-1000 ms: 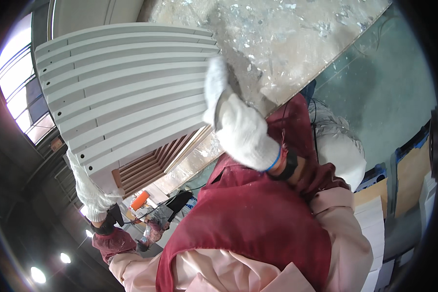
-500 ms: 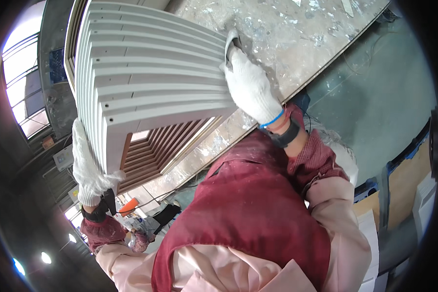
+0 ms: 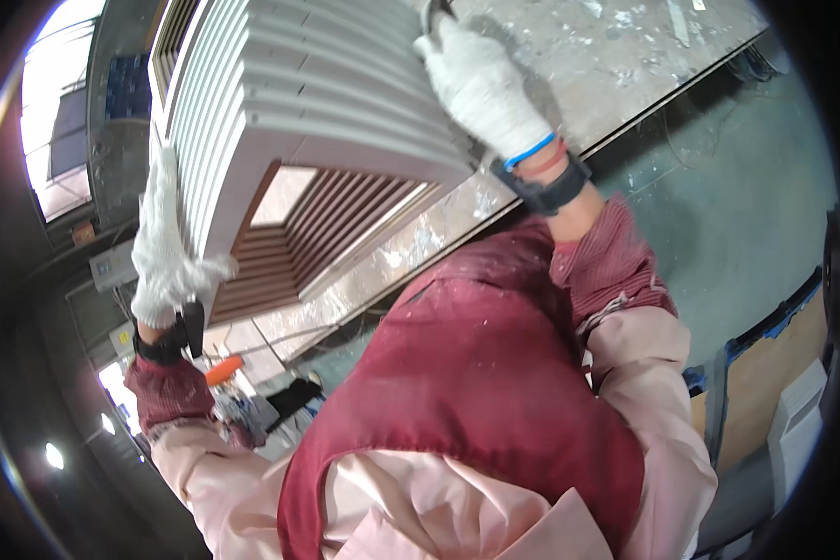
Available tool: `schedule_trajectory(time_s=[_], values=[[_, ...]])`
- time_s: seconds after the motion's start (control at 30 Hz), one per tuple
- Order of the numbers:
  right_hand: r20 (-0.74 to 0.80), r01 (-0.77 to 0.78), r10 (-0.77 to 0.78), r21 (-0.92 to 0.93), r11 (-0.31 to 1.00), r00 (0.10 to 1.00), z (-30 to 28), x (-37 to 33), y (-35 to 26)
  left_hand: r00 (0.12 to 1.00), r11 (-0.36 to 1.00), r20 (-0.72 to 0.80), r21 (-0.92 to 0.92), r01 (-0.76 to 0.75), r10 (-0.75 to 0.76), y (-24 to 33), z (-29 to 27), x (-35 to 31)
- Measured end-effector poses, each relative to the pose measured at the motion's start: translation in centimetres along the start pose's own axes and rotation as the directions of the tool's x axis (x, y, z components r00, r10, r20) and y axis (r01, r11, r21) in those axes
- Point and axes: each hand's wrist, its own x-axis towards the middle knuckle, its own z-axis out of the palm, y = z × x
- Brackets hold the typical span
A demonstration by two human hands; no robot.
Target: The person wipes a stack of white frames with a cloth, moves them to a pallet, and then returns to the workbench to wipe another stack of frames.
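Item: stack of pale grey, square-cornered frames with brown inner edges (image 3: 341,149), many thin layers set face to face, sitting on a paint-spotted grey work table (image 3: 625,75) and filling the upper left of the view. The nearest frame is presenting its face, and its opening is showing brown ridges receding inside.

Left hand, in a white knitted glove (image 3: 163,247): lying open along the left side of the stack, fingers extended, thumb reaching toward the near face; pressing or bracing, apparently, rather than gripping.

Right hand, in a white knitted glove with blue hem (image 3: 485,89): half-curled at the stack's right side, near the upper edge of view, holding a grey curved piece (image 3: 436,13), cut off by that edge; how tightly the fingers are closing cannot be told.

Change: the near face and its opening are showing more fully than a moment ago, and the right hand is now standing higher in view. It is seemingly working along the ridged surface while the left is steadying; whether stack or head is turning is unclear.

Surroundings: dark red apron (image 3: 476,373) spanning the middle; green-grey floor (image 3: 709,187) extending right; brown board (image 3: 775,364) leaning beyond.
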Motion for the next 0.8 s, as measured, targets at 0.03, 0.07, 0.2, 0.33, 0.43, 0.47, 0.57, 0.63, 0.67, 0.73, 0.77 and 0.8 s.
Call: schedule_trajectory(time_s=[0.03, 0.07, 0.2, 0.33, 0.43, 0.47, 0.57, 0.63, 0.67, 0.73, 0.77, 0.8], values=[[0.000, 0.052, -0.052, -0.008, 0.999, 0.999, -0.2, 0.0, 0.0, 0.999, 0.999, -0.018, 0.021, -0.034, 0.034, 0.1, -0.2, -0.2], [-0.069, -0.006, 0.001, -0.059, 0.998, 0.998, 1.0, -0.5, 2.0, 0.999, 0.999, -0.019, 0.026, -0.043, 0.043, 0.3, -0.3, 0.3], [0.087, -0.047, 0.063, -0.168, 0.985, 0.994, 0.8, -0.9, 4.7, 0.990, 0.993, -0.079, -0.011, -0.119, 0.118, -0.4, -0.5, 0.2], [0.311, -0.085, 0.170, -0.268, 0.960, 0.935, -3.6, 2.0, 4.0, 1.000, 1.000, -0.024, -0.024, -0.007, 0.006, -0.4, -0.5, -0.5], [-0.008, 0.070, -0.078, -0.354, 0.933, 0.997, -8.1, 5.6, 5.2, 0.999, 0.994, -0.040, -0.112, 0.011, -0.016, -0.2, -0.4, -0.5], [-0.002, 0.084, -0.091, -0.363, 0.928, 0.996, -10.0, 8.1, 7.3, 0.999, 0.997, -0.047, -0.079, -0.015, 0.011, -0.4, -0.6, -0.2], [0.540, 0.499, 0.053, -0.807, 0.315, 0.840, -13.6, 13.0, 9.2, 0.995, 0.999, -0.087, -0.031, -0.043, 0.040, -0.7, -0.5, 0.5], [0.514, 0.574, -0.289, -0.797, 0.186, 0.808, -12.5, 13.1, 6.0, 0.997, 0.999, -0.069, -0.043, 0.020, -0.023, -0.1, -0.9, -0.9], [0.407, 0.531, -0.427, -0.817, 0.225, 0.807, -11.8, 12.9, 4.5, 0.997, 0.996, -0.073, -0.091, 0.012, -0.019, 0.8, -1.6, -0.9], [0.224, 0.369, -0.377, -0.850, 0.376, 0.899, -11.2, 13.6, 1.8, 0.990, 0.998, -0.137, -0.064, -0.024, 0.015, -0.2, -0.5, 0.1], [0.227, 0.277, -0.500, -0.961, 0.027, 0.836, -9.0, 14.3, 2.5, 0.988, 0.999, -0.149, -0.027, -0.045, 0.040, -0.8, 0.0, -0.2], [0.259, 0.088, -0.613, -0.951, -0.295, 0.746, -6.4, 14.8, 3.6, 0.992, 0.999, -0.126, -0.048, -0.022, 0.015, -0.7, -0.1, -0.6]])
